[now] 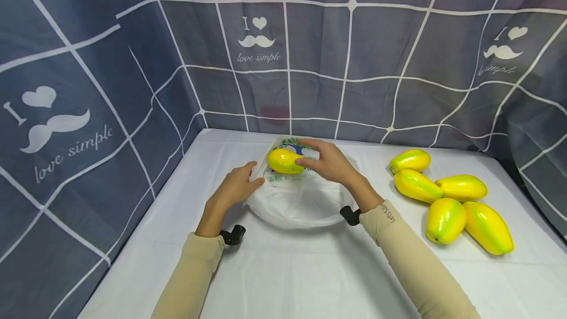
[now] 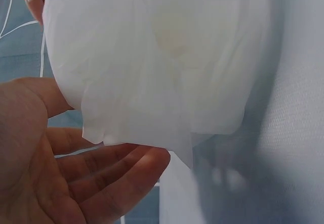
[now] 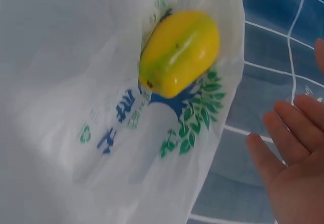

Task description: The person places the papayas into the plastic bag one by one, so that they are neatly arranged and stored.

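A white plastic bag (image 1: 305,201) with green and blue print lies spread on the table. On its printed side rests a yellow-green papaya (image 3: 179,54). My right hand (image 1: 325,161) is over the bag beside the papaya, its thumb overlapping the fruit in the head view. From the right wrist, that hand (image 3: 298,153) shows extended fingers, apart from the fruit. At the bag's left edge is my left hand (image 1: 235,186), thumb and fingers spread apart. In the left wrist view its fingers (image 2: 126,176) lie along the bag's lower edge, while the thumb tip is hidden behind the plastic.
Several more yellow-green papayas (image 1: 447,220) lie grouped on the right of the white-covered table (image 1: 283,279). A dark grid-patterned curtain (image 1: 319,43) hangs along the back and left sides. Each wrist wears a small black camera.
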Available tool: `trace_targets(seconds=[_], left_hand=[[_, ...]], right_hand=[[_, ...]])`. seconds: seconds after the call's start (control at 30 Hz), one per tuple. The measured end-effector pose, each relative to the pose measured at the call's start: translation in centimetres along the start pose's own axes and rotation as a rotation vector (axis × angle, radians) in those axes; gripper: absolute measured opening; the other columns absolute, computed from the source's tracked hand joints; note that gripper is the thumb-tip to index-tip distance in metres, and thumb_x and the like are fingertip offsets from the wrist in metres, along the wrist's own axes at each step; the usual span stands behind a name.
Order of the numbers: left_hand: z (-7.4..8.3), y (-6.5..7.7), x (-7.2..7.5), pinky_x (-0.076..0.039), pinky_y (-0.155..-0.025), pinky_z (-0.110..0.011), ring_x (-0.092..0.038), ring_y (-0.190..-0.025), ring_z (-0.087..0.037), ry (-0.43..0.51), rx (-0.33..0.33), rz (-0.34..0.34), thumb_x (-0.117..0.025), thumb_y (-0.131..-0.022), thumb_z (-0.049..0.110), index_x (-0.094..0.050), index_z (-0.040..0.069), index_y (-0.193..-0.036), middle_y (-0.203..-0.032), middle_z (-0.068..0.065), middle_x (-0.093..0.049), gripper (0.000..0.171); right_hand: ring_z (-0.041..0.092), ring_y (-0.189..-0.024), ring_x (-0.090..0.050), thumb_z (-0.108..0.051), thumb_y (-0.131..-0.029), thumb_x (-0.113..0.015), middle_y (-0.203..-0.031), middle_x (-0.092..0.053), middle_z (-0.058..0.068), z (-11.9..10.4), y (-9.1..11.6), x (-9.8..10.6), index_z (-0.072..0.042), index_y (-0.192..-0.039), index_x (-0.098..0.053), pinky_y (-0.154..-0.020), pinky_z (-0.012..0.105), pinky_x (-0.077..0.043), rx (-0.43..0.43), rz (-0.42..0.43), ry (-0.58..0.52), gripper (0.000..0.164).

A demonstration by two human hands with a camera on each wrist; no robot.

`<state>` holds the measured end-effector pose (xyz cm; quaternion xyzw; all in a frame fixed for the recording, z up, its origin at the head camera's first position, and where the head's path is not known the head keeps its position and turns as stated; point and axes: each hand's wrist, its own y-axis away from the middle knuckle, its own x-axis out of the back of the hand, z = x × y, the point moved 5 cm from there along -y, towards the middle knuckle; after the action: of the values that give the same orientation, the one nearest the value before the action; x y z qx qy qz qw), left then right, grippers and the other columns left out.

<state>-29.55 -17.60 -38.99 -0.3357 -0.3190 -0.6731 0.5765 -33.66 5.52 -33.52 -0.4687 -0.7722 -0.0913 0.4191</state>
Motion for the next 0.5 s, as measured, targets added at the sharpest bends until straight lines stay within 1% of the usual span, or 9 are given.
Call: trace_targets(seconds=[0.1, 0.13, 0.17, 0.33, 0.5], left_hand=[[0.0, -0.1, -0.1, -0.042, -0.101, -0.053, -0.052, -0.124, -0.039, 0.003, 0.004, -0.009, -0.058, -0.099, 0.03, -0.037, 0.0, -0.15, -0.137, -0.026, -0.053, 0.063], [0.0, -0.1, -0.1, -0.042, -0.101, -0.053, -0.052, -0.124, -0.039, 0.003, 0.006, -0.011, -0.058, -0.099, 0.03, -0.036, 0.0, -0.15, -0.137, -0.026, -0.052, 0.064], [-0.1, -0.1, -0.1, -0.042, -0.101, -0.053, -0.052, -0.124, -0.039, 0.006, 0.01, -0.012, -0.058, -0.099, 0.031, -0.036, 0.0, -0.15, -0.138, -0.026, -0.052, 0.064], [-0.1, -0.1, -0.1, -0.042, -0.1, -0.053, -0.053, -0.122, -0.038, 0.005, 0.014, -0.017, -0.058, -0.099, 0.03, -0.036, 0.0, -0.15, -0.137, -0.025, -0.052, 0.064], [-0.1, -0.1, -0.2, -0.043, -0.1, -0.053, -0.054, -0.121, -0.038, 0.005, 0.003, -0.017, -0.059, -0.099, 0.03, -0.037, -0.001, -0.149, -0.137, -0.026, -0.053, 0.063]], right_hand=[[0.031, -0.115, -0.058, -0.033, -0.092, -0.071, -0.139, -0.056, 0.011, 0.2, 1.3, 0.9, -0.004, -0.138, -0.057, -0.095, 0.049, -0.046, 0.003, 0.028, -0.002, 0.056], [0.029, -0.123, -0.054, -0.034, -0.092, -0.071, -0.138, -0.057, 0.011, 0.4, 1.7, 1.1, -0.005, -0.137, -0.058, -0.098, 0.049, -0.045, 0.001, 0.041, 0.001, 0.055], [0.029, -0.125, -0.053, -0.034, -0.092, -0.071, -0.138, -0.057, 0.011, 0.6, 2.2, 1.3, -0.005, -0.137, -0.058, -0.098, 0.05, -0.045, 0.001, 0.052, 0.001, 0.055], [0.028, -0.126, -0.052, -0.035, -0.091, -0.072, -0.136, -0.059, 0.01, 1.6, 4.4, 2.3, -0.006, -0.135, -0.059, -0.1, 0.049, -0.043, -0.015, 0.11, -0.006, 0.055], [0.031, -0.126, -0.052, -0.032, -0.09, -0.073, -0.134, -0.059, 0.014, 2.6, 6.6, 3.5, -0.005, -0.135, -0.059, -0.101, 0.053, -0.041, -0.05, 0.15, 0.008, 0.054]])
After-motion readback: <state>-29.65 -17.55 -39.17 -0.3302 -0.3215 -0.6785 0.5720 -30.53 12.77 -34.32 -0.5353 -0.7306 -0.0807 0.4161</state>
